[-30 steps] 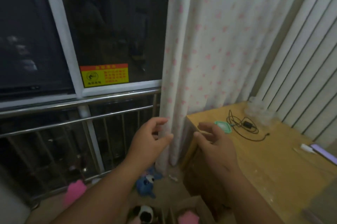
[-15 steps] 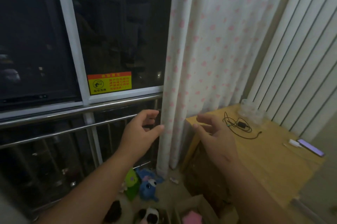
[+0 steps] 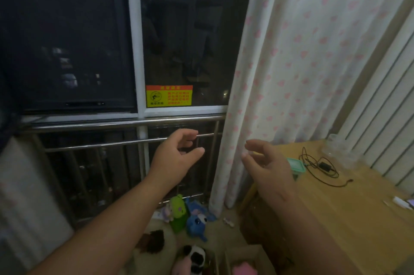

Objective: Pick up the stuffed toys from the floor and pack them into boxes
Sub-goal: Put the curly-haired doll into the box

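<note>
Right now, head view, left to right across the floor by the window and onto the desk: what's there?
brown toy → green toy → blue toy → curtain hem → green tub → black cable → clear jars

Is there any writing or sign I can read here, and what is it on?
Yellow and orange sticker on the window glass: an orange header strip, a caption under a black pictogram, and four rows of red characters, all too blurred to read.
Nothing else in view bears legible writing.
</note>
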Demonstrator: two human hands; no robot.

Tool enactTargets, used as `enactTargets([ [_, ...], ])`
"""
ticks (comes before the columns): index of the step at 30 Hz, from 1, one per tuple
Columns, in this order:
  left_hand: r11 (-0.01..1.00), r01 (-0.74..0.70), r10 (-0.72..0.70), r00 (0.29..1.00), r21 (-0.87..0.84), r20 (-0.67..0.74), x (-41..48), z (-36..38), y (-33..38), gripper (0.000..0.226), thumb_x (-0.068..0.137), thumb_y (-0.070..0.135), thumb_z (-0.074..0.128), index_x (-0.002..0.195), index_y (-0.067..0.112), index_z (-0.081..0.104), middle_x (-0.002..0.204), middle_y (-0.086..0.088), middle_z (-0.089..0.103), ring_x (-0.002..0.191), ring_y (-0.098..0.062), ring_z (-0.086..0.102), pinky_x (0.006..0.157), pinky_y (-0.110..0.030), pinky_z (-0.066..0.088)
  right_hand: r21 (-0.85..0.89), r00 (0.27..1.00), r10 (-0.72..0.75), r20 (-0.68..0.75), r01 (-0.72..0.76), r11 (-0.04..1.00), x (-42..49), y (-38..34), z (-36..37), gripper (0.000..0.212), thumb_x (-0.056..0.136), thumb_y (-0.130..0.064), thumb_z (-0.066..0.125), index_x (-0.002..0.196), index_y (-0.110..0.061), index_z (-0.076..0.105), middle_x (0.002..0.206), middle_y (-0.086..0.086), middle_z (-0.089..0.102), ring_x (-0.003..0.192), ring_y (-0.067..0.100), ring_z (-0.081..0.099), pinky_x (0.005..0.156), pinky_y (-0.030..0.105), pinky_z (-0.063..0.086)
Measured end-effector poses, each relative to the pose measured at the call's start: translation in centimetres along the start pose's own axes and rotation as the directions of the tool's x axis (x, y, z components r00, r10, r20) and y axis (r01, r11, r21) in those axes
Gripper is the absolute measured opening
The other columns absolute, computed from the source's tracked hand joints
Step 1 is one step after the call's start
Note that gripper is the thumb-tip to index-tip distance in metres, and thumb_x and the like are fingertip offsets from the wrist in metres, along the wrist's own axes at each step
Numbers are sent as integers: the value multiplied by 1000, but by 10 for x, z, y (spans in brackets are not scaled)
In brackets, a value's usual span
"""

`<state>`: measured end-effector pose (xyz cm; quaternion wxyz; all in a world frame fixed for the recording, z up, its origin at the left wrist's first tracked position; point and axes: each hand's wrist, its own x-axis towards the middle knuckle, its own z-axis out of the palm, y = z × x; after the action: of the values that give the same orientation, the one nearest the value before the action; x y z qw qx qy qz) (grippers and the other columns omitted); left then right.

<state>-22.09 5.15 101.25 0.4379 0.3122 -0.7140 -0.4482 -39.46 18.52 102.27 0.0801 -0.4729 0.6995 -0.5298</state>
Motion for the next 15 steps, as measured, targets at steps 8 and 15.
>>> enactTargets([
  [8, 997, 71, -69, 994, 25, -87, -33, -11, 0, 32, 81, 20, 73, 108, 32, 61, 109, 15, 64, 102, -1, 59, 83, -21, 47, 39, 996, 8, 94, -12, 999, -17, -1, 15, 30, 89, -35, 63, 119, -33, 59, 112, -23, 60, 95, -14, 56, 64, 9, 47],
  [15, 996, 81, -74, 988, 41, -137, -40, -61, -7, 34, 81, 21, 73, 111, 33, 61, 108, 14, 64, 103, -3, 59, 90, -27, 50, 51, 988, -12, 156, 4, 999, -16, -26, 52, 30, 89, -35, 64, 118, -34, 59, 106, -24, 60, 93, -13, 57, 63, 5, 46],
])
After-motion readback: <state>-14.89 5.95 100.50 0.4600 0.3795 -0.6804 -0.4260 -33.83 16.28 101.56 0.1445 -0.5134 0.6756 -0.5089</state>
